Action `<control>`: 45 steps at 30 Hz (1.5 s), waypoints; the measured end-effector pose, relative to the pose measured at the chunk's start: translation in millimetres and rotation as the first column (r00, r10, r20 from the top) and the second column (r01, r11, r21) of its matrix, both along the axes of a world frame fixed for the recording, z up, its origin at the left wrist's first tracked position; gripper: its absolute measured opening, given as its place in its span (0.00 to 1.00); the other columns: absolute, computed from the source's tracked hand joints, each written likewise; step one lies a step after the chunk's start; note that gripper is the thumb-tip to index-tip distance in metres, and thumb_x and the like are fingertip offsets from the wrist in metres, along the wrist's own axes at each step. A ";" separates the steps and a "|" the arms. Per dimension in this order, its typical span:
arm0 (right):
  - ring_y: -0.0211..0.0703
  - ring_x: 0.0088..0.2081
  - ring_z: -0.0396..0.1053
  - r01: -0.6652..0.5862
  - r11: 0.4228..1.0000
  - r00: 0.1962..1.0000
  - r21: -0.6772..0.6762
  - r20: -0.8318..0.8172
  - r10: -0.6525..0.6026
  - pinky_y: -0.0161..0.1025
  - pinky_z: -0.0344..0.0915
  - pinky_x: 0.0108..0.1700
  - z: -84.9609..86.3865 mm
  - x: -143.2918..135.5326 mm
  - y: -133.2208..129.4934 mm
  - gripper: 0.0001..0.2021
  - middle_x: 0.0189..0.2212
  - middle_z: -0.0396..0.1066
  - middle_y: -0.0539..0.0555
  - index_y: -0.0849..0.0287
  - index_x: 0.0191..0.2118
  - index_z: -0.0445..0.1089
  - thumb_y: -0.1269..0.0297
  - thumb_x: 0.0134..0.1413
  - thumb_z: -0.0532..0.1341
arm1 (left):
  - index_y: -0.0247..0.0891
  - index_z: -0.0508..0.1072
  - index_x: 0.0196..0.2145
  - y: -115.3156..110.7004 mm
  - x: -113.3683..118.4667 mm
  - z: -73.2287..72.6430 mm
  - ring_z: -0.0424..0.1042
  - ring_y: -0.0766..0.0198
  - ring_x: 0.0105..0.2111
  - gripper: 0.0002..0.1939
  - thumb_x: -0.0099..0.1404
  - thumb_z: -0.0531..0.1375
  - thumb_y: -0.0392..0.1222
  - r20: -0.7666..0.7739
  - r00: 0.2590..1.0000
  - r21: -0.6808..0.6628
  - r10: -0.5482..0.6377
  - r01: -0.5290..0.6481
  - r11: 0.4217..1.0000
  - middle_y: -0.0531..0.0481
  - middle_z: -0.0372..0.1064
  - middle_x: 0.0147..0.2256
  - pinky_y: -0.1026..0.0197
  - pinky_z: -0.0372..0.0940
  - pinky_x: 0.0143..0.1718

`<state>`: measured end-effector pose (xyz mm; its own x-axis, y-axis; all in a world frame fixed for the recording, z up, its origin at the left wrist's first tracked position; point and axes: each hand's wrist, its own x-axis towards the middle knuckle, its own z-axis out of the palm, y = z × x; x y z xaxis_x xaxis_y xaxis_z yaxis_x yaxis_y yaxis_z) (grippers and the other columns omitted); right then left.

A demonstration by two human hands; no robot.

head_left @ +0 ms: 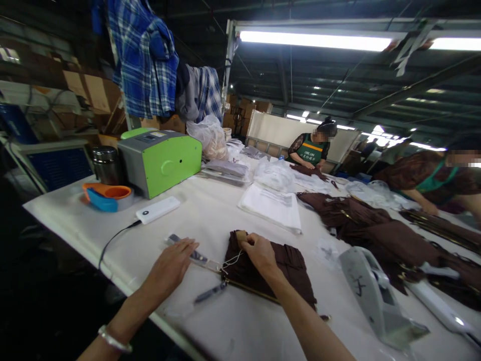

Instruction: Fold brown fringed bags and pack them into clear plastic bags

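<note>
A dark brown folded bag (pixel 285 265) with a gold zipper along its near edge lies on the white table. At its upper left corner my right hand (pixel 259 253) pinches a tan tag (pixel 241 238), from which a pale string hangs. My left hand (pixel 171 265) rests just left of the bag, its fingers over a dark strap in clear wrapping (pixel 198 256). How firmly those fingers hold the strap is hidden. A dark zipper pull (pixel 211 293) lies below, at the bag's left corner.
A green and grey machine (pixel 173 163), a metal flask (pixel 108 165), tape rolls (pixel 108 194) and a white device (pixel 158 209) stand left. White sheets (pixel 272 205) lie beyond the bag. Right are a tape dispenser (pixel 378 296) and brown bags (pixel 372 230). Two people work farther off.
</note>
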<state>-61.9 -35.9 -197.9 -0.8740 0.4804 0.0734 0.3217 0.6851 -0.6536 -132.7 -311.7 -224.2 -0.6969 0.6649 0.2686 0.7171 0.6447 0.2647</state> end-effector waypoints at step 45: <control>0.47 0.43 0.70 -0.221 0.970 0.975 0.107 -0.003 0.222 0.38 0.62 0.45 -36.2 156.3 -21.7 0.19 0.40 0.74 0.50 0.53 0.42 0.72 0.71 0.39 0.69 | 0.42 0.60 0.42 58.7 75.9 -6.9 0.73 0.58 0.42 0.09 0.63 0.50 0.35 0.382 0.922 -0.084 -0.054 0.093 0.992 0.47 0.71 0.40 0.59 0.63 0.43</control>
<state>94.4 -57.6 -234.1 -0.9562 0.2640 0.1268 0.1452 0.8032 -0.5778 -56.8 -253.0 -231.1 -0.6814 0.7280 -0.0755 0.6225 0.6308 0.4633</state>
